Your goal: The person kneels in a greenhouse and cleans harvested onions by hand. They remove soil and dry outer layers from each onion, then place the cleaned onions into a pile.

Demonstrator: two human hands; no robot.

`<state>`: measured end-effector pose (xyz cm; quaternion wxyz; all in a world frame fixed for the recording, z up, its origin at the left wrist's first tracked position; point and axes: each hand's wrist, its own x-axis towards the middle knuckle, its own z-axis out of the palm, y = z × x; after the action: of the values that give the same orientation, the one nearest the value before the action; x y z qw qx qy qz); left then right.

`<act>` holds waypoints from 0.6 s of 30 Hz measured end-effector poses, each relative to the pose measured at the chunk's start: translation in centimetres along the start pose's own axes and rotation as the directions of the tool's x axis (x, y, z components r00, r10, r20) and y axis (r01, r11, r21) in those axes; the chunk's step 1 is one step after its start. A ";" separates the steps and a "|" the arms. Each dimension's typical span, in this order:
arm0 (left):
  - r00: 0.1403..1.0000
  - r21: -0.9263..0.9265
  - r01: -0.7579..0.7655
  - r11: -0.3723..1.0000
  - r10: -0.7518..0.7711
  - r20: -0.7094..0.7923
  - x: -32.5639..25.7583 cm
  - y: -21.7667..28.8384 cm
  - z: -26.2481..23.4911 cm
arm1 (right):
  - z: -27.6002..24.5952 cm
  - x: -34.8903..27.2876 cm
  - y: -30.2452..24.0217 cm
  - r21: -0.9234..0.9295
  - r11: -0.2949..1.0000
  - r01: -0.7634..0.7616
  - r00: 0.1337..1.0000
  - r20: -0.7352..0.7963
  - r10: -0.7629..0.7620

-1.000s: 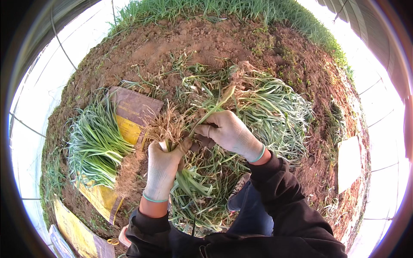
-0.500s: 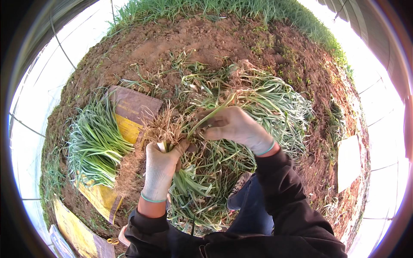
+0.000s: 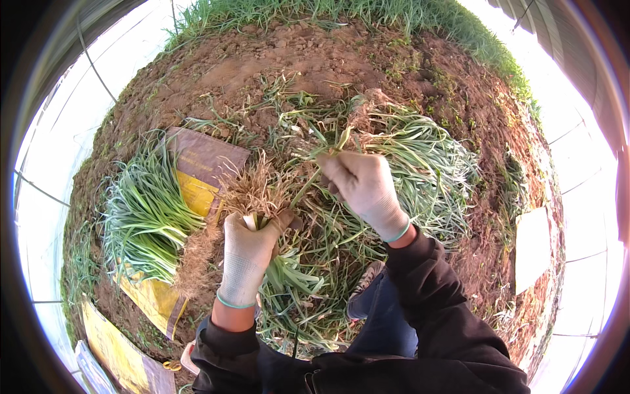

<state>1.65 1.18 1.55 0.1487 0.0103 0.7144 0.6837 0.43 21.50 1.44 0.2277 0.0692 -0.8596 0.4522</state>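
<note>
Matt knit cloth covers the left hand (image 3: 249, 244); the roots (image 3: 256, 187) look rough and fibrous (the soil (image 3: 262, 69), crumbly).

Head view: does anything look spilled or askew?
Yes: loose leaves lie strewn in a tangle below the left hand and right hand, untidy against the neatly aligned green bundle on the person's left.

Clearance abt. root clump (image 3: 257, 187). Free: bare soil (image 3: 262, 65) well beyond clump, w/ low leaf scraps (image 3: 285, 97) btwn. Obstr.: R hand (image 3: 364, 187) & stalk (image 3: 343, 138) just R of clump; leafy pile (image 3: 430, 167) farther R; green bunch (image 3: 147, 220) to L; L hand (image 3: 248, 240), then loose leaves (image 3: 318, 322), on near side.
</note>
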 end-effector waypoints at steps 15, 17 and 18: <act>0.999 -0.017 0.026 1.000 -0.026 -0.036 0.0 -0.2 -0.5 | -3.6 0.9 0.5 0.377 0.782 -0.496 0.854 0.374 0.362; 0.999 0.071 0.040 0.997 -0.038 -0.025 0.1 -0.7 -1.1 | -2.9 1.0 -1.1 0.306 0.826 -0.473 0.856 0.383 0.348; 0.997 0.080 0.067 0.995 -0.065 -0.033 0.1 -0.5 -0.8 | -2.5 0.7 -1.6 0.268 0.846 -0.461 0.856 0.386 0.344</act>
<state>1.43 0.39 1.01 0.1598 -0.0176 0.7435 0.6491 1.15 22.66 4.16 -0.0336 -0.0025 -0.7850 0.6185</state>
